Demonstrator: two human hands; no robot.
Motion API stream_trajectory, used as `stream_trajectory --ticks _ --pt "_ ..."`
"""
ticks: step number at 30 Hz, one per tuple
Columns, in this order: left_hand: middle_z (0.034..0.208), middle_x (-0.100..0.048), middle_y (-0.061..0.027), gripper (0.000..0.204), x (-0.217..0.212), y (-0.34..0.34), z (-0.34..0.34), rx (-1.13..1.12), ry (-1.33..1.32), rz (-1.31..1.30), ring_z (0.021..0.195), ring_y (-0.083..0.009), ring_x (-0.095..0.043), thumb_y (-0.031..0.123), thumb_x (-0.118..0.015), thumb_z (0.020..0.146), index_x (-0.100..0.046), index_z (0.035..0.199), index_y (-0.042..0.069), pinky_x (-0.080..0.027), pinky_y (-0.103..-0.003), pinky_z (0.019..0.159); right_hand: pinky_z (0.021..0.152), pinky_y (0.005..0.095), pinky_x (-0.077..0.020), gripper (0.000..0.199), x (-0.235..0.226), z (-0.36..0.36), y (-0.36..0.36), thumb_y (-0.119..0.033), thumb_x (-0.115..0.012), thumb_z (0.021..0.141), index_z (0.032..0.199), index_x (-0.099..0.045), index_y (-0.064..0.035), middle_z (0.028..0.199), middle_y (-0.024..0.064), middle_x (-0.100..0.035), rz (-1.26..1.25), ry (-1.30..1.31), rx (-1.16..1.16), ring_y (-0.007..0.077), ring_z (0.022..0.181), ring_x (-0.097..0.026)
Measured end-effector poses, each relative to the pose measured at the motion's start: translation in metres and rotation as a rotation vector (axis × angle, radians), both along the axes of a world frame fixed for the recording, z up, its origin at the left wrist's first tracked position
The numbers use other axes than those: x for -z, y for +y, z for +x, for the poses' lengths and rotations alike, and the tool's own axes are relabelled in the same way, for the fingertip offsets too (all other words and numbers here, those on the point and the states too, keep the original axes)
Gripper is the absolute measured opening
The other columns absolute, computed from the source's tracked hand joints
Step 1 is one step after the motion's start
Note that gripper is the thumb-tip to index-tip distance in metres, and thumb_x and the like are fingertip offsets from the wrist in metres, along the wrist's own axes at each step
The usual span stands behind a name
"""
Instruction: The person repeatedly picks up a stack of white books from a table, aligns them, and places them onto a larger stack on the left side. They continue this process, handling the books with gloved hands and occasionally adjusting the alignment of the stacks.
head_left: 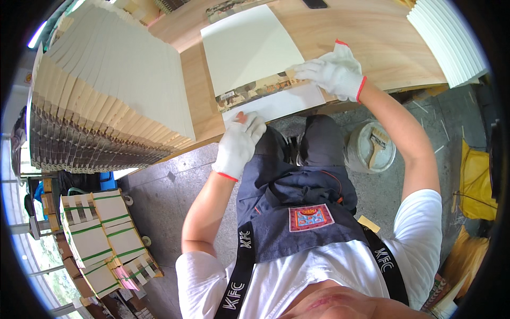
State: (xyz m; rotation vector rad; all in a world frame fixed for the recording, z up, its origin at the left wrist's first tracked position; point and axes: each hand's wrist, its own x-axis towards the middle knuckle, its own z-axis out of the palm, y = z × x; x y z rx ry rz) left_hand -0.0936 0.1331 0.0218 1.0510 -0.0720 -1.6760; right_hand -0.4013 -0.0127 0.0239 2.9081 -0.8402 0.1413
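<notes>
On the wooden table lies a large white sheet or board (252,48) with a camouflage-patterned strip (260,89) along its near side. A narrower white sheet (287,102) sits between that strip and the table edge. My left hand (237,142), in a white glove with a red cuff, rests its slightly bent fingers at the near left corner of the narrow sheet; a bare fingertip shows. My right hand (330,74), gloved alike, lies with fingers stretched over the strip's right end. Beside it is loose white glove fabric (346,53) with red trim.
A tall fanned stack of boards (111,80) fills the table's left. Another white stack (447,42) stands at the right edge. A dark phone-like object (315,3) lies at the back. Below, a bucket (366,159) carries a brush (378,143). Strapped bundles (106,234) stand lower left.
</notes>
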Motion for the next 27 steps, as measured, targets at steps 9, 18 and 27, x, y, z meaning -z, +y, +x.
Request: stream_trajectory --ticks 9,18,27 --pt "0.130 -0.050 -0.0139 0.021 0.001 -0.062 -0.004 -0.377 0.113 -0.037 0.129 -0.0328 -0.046 0.013 -0.053 0.097 -0.049 0.116 0.006 -0.037 -0.061 0.112 0.089 0.0346 -0.0526 0.056 -0.029 0.007 0.012 -0.001 -0.055 0.083 0.133 -0.061 -0.0249 0.139 0.0006 -0.060 0.281 -0.119 0.255 0.0207 0.114 -0.064" --pt "0.130 -0.051 -0.0190 0.020 0.003 -0.105 0.018 -0.388 0.182 -0.018 0.124 -0.0411 -0.053 0.005 -0.049 0.094 -0.048 0.114 0.001 -0.048 -0.063 0.105 0.091 0.0396 -0.0519 0.062 -0.054 0.036 -0.053 -0.057 -0.052 0.096 0.138 -0.056 -0.0104 0.130 0.0135 -0.065 1.082 -0.798 0.896 0.0274 0.112 -0.065" --pt "0.122 -0.056 -0.0182 0.019 -0.061 -0.075 0.038 -0.259 -0.085 -0.097 0.114 -0.0419 -0.060 0.015 -0.052 0.098 -0.050 0.112 0.003 -0.056 -0.058 0.097 0.092 0.0384 -0.0561 0.038 -0.027 0.075 -0.052 -0.030 -0.061 0.098 0.128 -0.060 -0.0059 0.125 0.0084 -0.066 1.856 -1.355 0.470 0.0217 0.107 -0.067"
